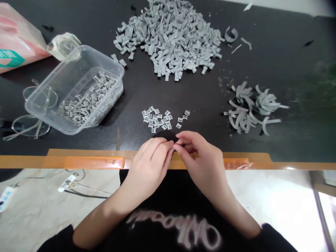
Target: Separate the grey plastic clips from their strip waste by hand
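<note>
A pair of glasses [34, 112] lies on the black table [296, 147] at the left of the frame, below a pink plastic bag [18, 38] in the upper left corner. On the floor at lower left are a power strip [7, 198] and cables [86, 195].

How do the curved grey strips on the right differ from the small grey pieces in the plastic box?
The curved grey strips are long and bent; the small grey pieces are short and blocky. The strips lie on the black table; the pieces sit in the plastic box. Both are grey.
</note>
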`<state>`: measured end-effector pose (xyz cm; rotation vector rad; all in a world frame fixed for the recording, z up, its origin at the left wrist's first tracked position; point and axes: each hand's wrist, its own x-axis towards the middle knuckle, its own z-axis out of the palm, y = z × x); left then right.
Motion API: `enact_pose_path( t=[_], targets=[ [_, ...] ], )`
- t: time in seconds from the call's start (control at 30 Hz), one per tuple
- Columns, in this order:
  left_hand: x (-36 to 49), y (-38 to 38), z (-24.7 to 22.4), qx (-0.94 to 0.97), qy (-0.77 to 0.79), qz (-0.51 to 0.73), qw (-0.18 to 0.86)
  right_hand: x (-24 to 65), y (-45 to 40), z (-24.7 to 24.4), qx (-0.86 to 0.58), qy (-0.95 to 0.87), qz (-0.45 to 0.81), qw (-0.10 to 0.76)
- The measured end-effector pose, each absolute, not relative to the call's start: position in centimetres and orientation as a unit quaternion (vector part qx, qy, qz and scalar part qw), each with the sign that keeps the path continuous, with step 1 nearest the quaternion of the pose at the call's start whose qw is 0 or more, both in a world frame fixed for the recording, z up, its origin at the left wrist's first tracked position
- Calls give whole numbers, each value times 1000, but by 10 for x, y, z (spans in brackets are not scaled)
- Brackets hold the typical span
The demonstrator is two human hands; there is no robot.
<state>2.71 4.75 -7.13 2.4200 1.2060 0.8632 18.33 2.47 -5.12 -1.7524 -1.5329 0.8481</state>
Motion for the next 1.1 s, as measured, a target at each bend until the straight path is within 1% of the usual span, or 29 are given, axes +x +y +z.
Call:
enact_pose_path(
  t=[0.07, 0.13, 0.2, 0.3, 0.4, 0.53, 0.63, 0.7, 0.77, 0.83, 0.9, 1.0, 1.1],
  targets=[
    [29, 48, -70, 844, 428, 287, 147, 182, 25, -52, -671, -605, 293, 312],
    [31, 48, -69, 846, 435, 270, 146, 182, 25, -54, -660, -620, 298, 302],
    [32, 48, -67, 846, 439, 259, 157, 186, 26, -56, -638, -619, 345, 301],
    [32, 50, -65, 837, 433, 260, 212, 194, 26, -57, -593, -575, 453, 337],
    [29, 53, -61, 807, 419, 293, 295, 202, 26, -56, -558, -506, 528, 392],
    [23, 54, -57, 719, 414, 376, 412, 203, 28, -51, -503, -447, 590, 445],
    [22, 50, -56, 609, 387, 420, 550, 198, 30, -51, -444, -428, 646, 450],
    [24, 47, -56, 529, 364, 414, 646, 192, 31, -52, -405, -412, 678, 454],
    [26, 44, -57, 456, 355, 406, 707, 188, 31, -53, -391, -386, 692, 468],
    [26, 43, -57, 406, 362, 413, 730, 187, 31, -53, -396, -364, 687, 489],
    [26, 44, -56, 378, 387, 421, 728, 189, 31, -52, -404, -358, 678, 499],
    [26, 47, -55, 359, 417, 426, 718, 194, 30, -50, -399, -375, 679, 488],
    [25, 50, -55, 375, 399, 441, 711, 196, 29, -47, -396, -392, 676, 482]
  ],
)
